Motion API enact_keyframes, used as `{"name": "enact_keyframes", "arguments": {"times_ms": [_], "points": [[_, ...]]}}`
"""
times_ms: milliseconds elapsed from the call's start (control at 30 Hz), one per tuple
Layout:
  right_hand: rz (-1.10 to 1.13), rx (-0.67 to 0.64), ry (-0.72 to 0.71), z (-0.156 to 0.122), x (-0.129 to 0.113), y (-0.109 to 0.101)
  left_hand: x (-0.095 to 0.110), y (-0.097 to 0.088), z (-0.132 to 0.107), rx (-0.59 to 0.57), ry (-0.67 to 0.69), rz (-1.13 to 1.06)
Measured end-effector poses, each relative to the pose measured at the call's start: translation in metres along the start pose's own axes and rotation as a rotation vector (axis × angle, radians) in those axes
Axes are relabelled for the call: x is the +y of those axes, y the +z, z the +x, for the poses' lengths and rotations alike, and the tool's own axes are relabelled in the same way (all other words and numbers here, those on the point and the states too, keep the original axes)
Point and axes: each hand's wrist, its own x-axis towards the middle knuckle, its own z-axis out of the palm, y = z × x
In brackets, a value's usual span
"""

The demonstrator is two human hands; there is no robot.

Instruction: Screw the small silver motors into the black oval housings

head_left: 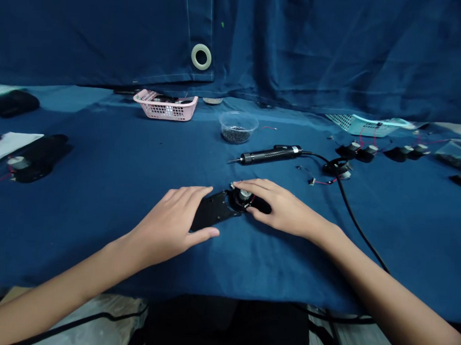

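My two bare hands meet over a flat black piece [213, 211] that lies at a slant on the blue cloth [138, 162], right in front of me. My left hand [174, 216] is spread over its left end, the fingers along the far side and the thumb stretched out near the closer edge; I can't tell whether it grips or only rests there. My right hand [284, 209] curves about the other end, index finger and thumb bent around a round part [245, 195] with a pale top, and a bit of red wire shows beside it. Just beyond my hands lies a black electric screwdriver [270, 155], its bit pointing left, its black cable [350, 215] running off to the right and then back down toward me. Behind the screwdriver stands a clear tub [239, 122] with small dark bits in the bottom. A pink basket [164, 111] with dark things in it sits farther back to the left, and a teal basket [356, 125] stands at the back right. In front of that one are several dark pieces with silver tops [371, 150] and red wires. Over on my left, a dark assembly [42, 155] lies beside a white sheet [7, 147].
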Motion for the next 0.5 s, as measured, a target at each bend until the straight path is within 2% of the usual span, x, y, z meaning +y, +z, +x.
{"name": "enact_keyframes", "arguments": {"times_ms": [133,233,333,500], "points": [[0.060,0.046,0.106,-0.001,0.002,0.004,0.005,0.005,0.019,-0.022,-0.001,-0.016],[0.079,0.098,0.188,-0.003,0.002,0.008,-0.003,-0.001,0.036,0.077,0.056,-0.023],[0.065,0.092,0.186,-0.004,0.004,0.009,-0.018,-0.009,0.054,0.134,0.158,-0.090],[-0.022,0.089,0.190,-0.007,0.011,0.008,-0.037,0.000,0.076,-0.007,0.215,-0.307]]}}
